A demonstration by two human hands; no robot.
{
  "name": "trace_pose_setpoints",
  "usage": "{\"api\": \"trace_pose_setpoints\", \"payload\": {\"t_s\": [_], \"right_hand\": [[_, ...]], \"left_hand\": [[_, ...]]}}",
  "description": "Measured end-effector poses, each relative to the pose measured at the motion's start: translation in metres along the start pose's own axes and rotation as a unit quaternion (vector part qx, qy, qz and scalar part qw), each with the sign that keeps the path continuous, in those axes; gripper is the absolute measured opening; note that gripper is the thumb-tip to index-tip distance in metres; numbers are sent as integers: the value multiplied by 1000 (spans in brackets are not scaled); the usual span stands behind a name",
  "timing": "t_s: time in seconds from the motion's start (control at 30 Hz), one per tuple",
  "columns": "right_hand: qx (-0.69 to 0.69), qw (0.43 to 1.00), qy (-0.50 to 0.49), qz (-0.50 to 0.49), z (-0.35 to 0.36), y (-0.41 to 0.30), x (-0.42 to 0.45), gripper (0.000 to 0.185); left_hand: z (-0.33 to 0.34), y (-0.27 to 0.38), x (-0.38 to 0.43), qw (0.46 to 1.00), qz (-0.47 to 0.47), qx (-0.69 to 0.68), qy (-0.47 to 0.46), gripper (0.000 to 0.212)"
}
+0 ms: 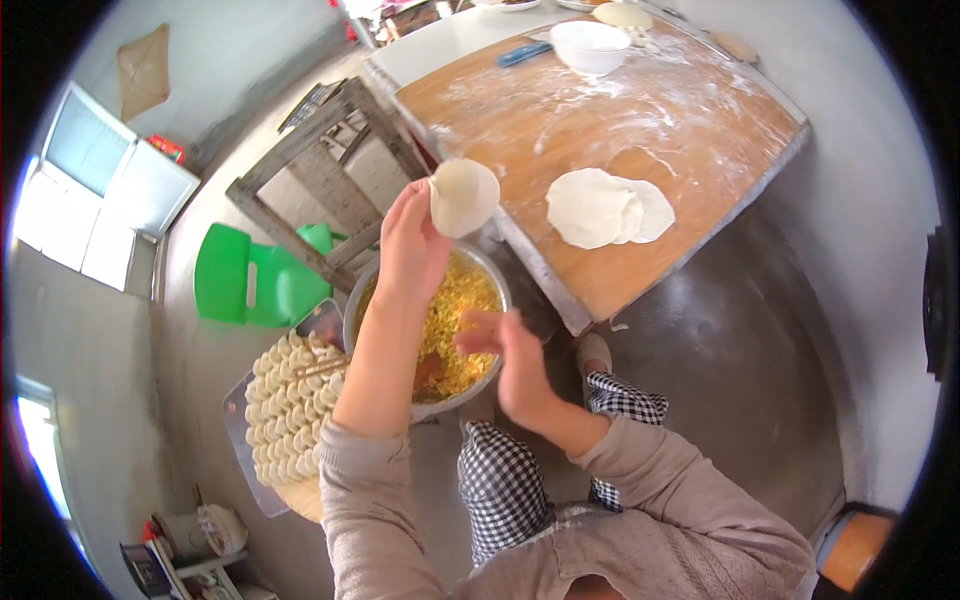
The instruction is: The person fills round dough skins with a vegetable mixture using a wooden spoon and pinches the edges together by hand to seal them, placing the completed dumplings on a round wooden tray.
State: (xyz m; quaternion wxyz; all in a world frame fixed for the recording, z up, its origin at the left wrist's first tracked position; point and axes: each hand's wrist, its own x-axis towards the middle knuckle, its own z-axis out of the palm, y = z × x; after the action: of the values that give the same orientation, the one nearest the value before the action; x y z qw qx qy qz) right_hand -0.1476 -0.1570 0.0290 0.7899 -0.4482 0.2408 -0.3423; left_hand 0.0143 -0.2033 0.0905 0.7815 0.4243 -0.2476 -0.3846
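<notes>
A round dough wrapper (466,199) is pinched in my left hand (411,244), raised above the far rim of a metal bowl. Yellow and green chopped filling (469,289) fills the metal bowl (504,281); my left forearm hides part of it. Over the bowl's right side hovers my right hand (517,367), fingers apart and holding nothing. Chopsticks (319,367) jut out left of my forearm. Rows of folded dumplings (289,409) cover a tray to the left. On the floured wooden board (517,142) lies a small overlapping stack of wrappers (600,208).
A white bowl (591,46) and a blue-handled tool (523,54) stand at the board's far end, near a piece of dough (622,15). Beyond the metal bowl are a wooden chair (315,165) and a green plastic chair (255,281). A wall (870,150) runs along the right.
</notes>
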Motion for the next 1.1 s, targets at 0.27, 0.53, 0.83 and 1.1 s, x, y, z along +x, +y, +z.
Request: {"api": "trace_pose_setpoints", "payload": {"t_s": [0.27,0.53,0.83,1.1], "right_hand": [[124,922,8,368,4,-4,9,38],[-69,978,123,153,5,27,27,39],[-64,975,141,159,-7,37,43,43],[-30,963,191,187,-7,26,47,42]], "left_hand": [[-52,14,-162,744,229,616,-122,31],[-131,13,-205,654,-67,753,-24,32],[-155,10,-157,597,32,801,10,19],[-148,-26,-176,817,-78,568,-67,21]]}}
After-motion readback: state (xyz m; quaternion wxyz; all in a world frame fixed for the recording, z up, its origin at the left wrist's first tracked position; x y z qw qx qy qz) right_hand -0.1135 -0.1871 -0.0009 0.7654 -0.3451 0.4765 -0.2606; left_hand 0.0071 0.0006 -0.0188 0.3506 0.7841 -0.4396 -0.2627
